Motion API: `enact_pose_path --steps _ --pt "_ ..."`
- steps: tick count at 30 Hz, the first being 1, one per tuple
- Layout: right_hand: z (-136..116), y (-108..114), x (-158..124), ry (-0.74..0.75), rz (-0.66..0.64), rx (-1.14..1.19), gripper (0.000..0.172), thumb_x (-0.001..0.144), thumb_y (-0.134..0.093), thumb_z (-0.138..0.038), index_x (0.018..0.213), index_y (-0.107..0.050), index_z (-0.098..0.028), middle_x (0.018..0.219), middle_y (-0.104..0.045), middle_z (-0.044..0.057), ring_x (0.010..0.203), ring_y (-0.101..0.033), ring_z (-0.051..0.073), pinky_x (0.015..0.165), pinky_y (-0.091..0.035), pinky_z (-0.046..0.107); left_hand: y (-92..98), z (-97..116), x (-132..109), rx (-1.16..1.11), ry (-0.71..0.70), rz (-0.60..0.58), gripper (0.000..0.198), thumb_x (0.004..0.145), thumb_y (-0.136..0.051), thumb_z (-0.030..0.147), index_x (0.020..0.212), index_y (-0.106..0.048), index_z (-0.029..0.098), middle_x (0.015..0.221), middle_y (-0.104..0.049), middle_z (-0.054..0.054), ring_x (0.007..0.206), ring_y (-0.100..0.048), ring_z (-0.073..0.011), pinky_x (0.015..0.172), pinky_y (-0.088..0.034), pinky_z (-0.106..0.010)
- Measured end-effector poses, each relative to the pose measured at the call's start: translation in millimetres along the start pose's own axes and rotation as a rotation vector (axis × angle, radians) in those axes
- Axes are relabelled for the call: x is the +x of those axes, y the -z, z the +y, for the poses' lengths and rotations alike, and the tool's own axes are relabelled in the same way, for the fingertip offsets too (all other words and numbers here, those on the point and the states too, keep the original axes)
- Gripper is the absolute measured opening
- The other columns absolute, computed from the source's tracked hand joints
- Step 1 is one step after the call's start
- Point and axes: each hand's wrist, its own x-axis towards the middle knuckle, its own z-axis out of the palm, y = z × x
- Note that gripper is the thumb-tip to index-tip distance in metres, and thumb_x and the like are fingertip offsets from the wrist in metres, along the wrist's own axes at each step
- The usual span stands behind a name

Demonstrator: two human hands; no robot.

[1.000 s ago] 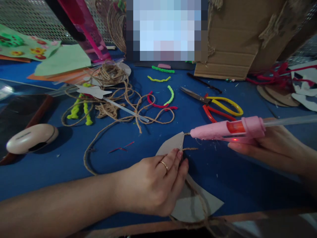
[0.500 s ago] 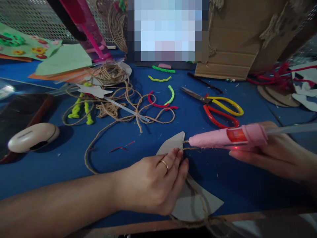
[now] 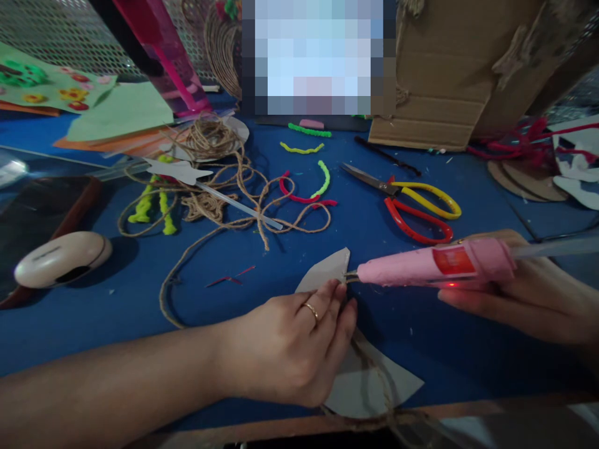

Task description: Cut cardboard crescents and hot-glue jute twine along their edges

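Observation:
My left hand (image 3: pixel 299 343), a ring on one finger, presses a grey cardboard cutout (image 3: pixel 379 383) onto the blue tabletop near its front edge. Its fingers are bunched together over the cutout's edge and partly hide it. Brown twine (image 3: pixel 384 390) runs beneath that hand and over the lower part of the cutout. Wrapped around a pink hot glue gun (image 3: pixel 402 267) is my right hand (image 3: pixel 524 293). The gun's nozzle points left and sits at the cutout's edge, just beyond my left fingertips. A red light glows on its underside, and a clear glue stick (image 3: pixel 556 246) juts from its back.
Scissors (image 3: pixel 390 187) with yellow and red handles lie behind the glue gun. Tangled twine (image 3: pixel 210 140) and a white star on a stick (image 3: pixel 178 171) are at the left-centre. A white mouse-shaped device (image 3: pixel 63 259) rests far left. Cardboard (image 3: pixel 430 75) stands at the back.
The glue gun has tilted slightly, its back end shifting a little right and down with my right hand. The nozzle has moved slightly lower along the cutout's edge. My left hand stays put.

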Motion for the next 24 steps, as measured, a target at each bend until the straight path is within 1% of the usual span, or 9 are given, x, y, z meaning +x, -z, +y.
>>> enact_pose_path --steps 4,8,13,18,20,24 --pt "1.2 -3.1 1.8 -0.006 0.0 0.018 0.035 0.087 -0.049 -0.037 0.061 -0.033 -0.022 0.048 -0.038 -0.006 0.041 -0.036 0.011 0.043 -0.026 0.027 -1.1 0.3 0.6 0.005 0.004 -0.001 0.032 0.087 -0.039 0.009 0.106 -0.062 -0.002 0.099 -0.068 -0.021 0.097 -0.066 -0.0252 0.079 -0.058 -0.033" --pt "0.6 -3.3 3.2 -0.017 -0.013 0.076 0.033 0.087 -0.049 -0.037 0.061 -0.037 -0.022 0.048 -0.041 -0.006 0.041 -0.039 0.011 0.044 -0.028 0.027 -1.4 0.4 0.9 0.006 0.009 0.011 0.03 0.087 -0.042 0.01 0.105 -0.063 -0.002 0.097 -0.069 -0.021 0.096 -0.067 -0.0252 0.077 -0.059 -0.031" --pt "0.3 0.5 0.3 -0.009 -0.048 0.071 0.03 0.089 -0.048 -0.039 0.065 -0.042 -0.022 0.051 -0.047 -0.005 0.044 -0.043 0.012 0.045 -0.031 0.027 -1.1 0.0 0.9 0.013 -0.002 0.012 0.031 0.086 -0.04 0.008 0.104 -0.063 -0.001 0.097 -0.069 -0.019 0.095 -0.067 -0.0258 0.078 -0.059 -0.033" --pt "2.7 -1.1 1.3 0.01 0.013 0.041 0.029 0.089 -0.048 -0.037 0.066 -0.038 -0.022 0.05 -0.042 -0.006 0.044 -0.041 0.011 0.046 -0.031 0.026 -0.9 -0.2 0.4 0.011 -0.008 0.011 0.03 0.087 -0.042 0.01 0.105 -0.062 -0.003 0.098 -0.068 -0.022 0.096 -0.066 -0.0265 0.078 -0.059 -0.034" --pt "3.1 -2.6 2.6 0.015 0.002 0.05 0.03 0.088 -0.049 -0.036 0.064 -0.036 -0.022 0.05 -0.041 -0.006 0.044 -0.039 0.011 0.045 -0.029 0.025 -1.0 -0.1 0.2 0.008 -0.003 0.003 0.03 0.087 -0.042 0.01 0.106 -0.061 -0.003 0.099 -0.068 -0.022 0.097 -0.066 -0.0267 0.079 -0.059 -0.034" --pt "2.2 -3.9 3.5 0.007 -0.036 0.061 0.032 0.088 -0.049 -0.037 0.062 -0.036 -0.022 0.05 -0.04 -0.006 0.043 -0.037 0.01 0.044 -0.027 0.025 -1.5 -0.1 0.7 0.001 0.0 0.01 0.03 0.087 -0.04 0.009 0.104 -0.063 -0.002 0.098 -0.069 -0.021 0.096 -0.066 -0.027 0.076 -0.06 -0.033"
